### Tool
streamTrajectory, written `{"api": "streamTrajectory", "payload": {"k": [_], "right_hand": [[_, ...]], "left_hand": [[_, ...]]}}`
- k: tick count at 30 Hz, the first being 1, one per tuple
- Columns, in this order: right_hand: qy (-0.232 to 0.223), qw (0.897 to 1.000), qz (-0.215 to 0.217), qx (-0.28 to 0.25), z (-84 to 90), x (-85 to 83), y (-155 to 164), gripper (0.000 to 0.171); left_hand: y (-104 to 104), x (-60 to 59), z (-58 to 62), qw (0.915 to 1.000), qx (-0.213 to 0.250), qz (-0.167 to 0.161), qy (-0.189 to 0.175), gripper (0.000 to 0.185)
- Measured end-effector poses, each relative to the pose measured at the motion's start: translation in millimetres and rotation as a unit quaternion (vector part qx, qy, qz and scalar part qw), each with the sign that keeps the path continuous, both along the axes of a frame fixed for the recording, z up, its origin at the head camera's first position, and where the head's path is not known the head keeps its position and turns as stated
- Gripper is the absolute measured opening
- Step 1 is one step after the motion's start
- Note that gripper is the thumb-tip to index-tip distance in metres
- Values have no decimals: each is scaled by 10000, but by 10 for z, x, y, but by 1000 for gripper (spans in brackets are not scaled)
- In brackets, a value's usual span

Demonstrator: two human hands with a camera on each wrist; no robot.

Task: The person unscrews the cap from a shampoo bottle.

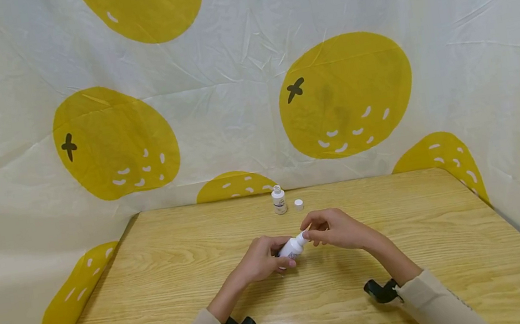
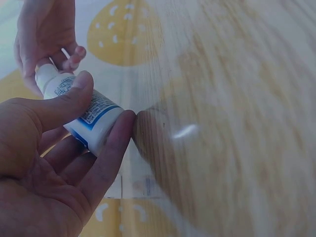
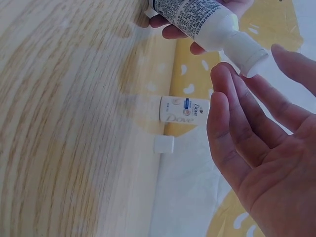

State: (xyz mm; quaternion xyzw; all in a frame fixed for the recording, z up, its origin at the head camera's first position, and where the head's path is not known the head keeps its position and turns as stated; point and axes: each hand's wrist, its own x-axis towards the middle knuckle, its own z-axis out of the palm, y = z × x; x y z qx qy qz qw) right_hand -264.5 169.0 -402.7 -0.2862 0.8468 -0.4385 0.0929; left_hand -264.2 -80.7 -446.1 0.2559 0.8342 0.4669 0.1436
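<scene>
The left hand (image 1: pixel 260 260) has its thumb and fingers wrapped round the body of a small white bottle (image 1: pixel 293 246), held tilted above the wooden table (image 1: pixel 164 266) with its neck aimed toward two o'clock. The right hand (image 1: pixel 335 229) meets that neck with loosely spread fingers, nothing clasped. At twelve o'clock, a second bottle (image 1: pixel 278 200) and a white cap (image 1: pixel 299 204) stand just beside each other.

Head view: above the near edge of the table (image 1: pixel 164 266), facing forward and down toward the far edge. Left wrist view: very close, low over the tabletop, facing across the palm. Right wrist view: equally close, facing the far edge. All three share the bottle (image 1: pixel 292 247) (image 2: pixel 81 106) (image 3: pixel 207 22).
</scene>
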Motion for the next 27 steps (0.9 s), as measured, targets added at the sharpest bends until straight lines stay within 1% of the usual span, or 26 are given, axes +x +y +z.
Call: {"api": "streamTrajectory", "payload": {"k": [6, 20, 27], "right_hand": [[-18, 9999, -126, 59, 2, -2, 0, 22], [3, 10000, 35, -15, 18, 11, -2, 20], [-28, 10000, -79, 48, 15, 10, 4, 22]], "left_hand": [[-1, -2, -5, 10000, 6, 8, -12, 43], [-3, -1, -3, 10000, 22, 13, -6, 41], [-5, 2, -2, 10000, 8, 11, -6, 43]]}}
